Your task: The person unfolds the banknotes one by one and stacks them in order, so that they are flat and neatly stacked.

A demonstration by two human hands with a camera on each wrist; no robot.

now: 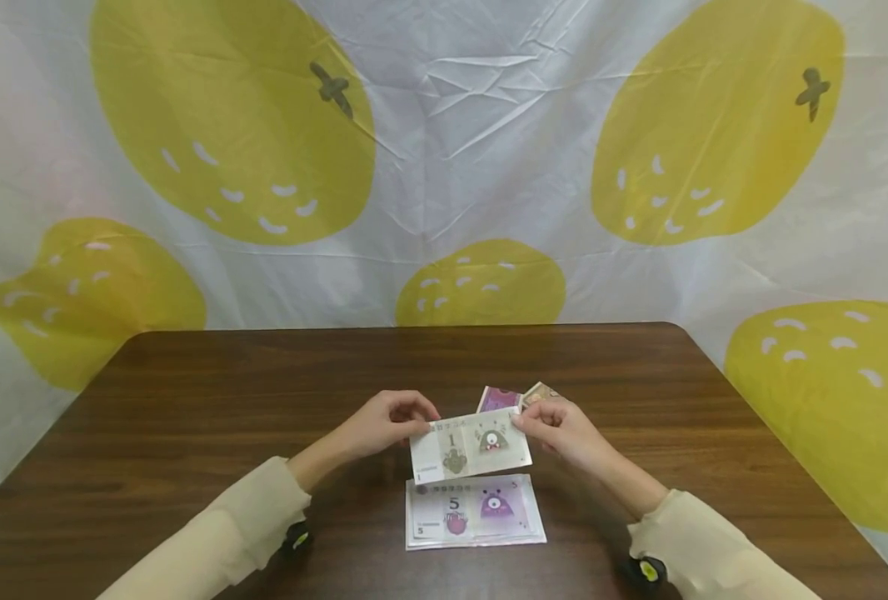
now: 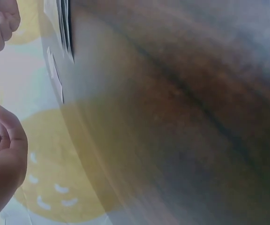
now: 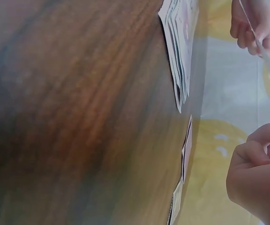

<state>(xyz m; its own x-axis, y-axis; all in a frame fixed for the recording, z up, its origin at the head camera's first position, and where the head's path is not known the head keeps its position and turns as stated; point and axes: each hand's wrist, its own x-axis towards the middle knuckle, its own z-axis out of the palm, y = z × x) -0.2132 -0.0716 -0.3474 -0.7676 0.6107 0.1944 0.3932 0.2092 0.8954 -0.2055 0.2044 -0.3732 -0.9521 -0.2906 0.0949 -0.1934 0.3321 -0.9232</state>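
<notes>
The stack (image 1: pixel 468 517) of notes lies flat on the table (image 1: pixel 264 375), its top note purple-toned, marked 5 and printed with a one-eyed purple figure. Just above and beyond the stack, the 1 note (image 1: pixel 471 450) is held up off the wood, tilted, its right end higher than its left. It is pale grey, with a one-eyed figure in a red bow tie.

The left hand (image 1: pixel 391 418), beyond the stack and to its left, pinches the upper left corner of the 1 note. The right hand (image 1: pixel 564 429), beyond the stack and to its right, pinches the upper right corner — so the note spans both hands.

Farther beyond the stack, a purple note (image 1: pixel 498 399) and a brown note (image 1: pixel 539 393) lie on the table, partly hidden by the 1 note and the right hand. Cream sleeves (image 1: pixel 219 533) come in from either side of the stack, a black wrist device (image 1: pixel 297 537) below each cuff. Well beyond the stack, past the table's far edge, hangs a white cloth (image 1: pixel 481 150) — creased, with big yellow lemons (image 1: pixel 234 117) printed on it.
</notes>
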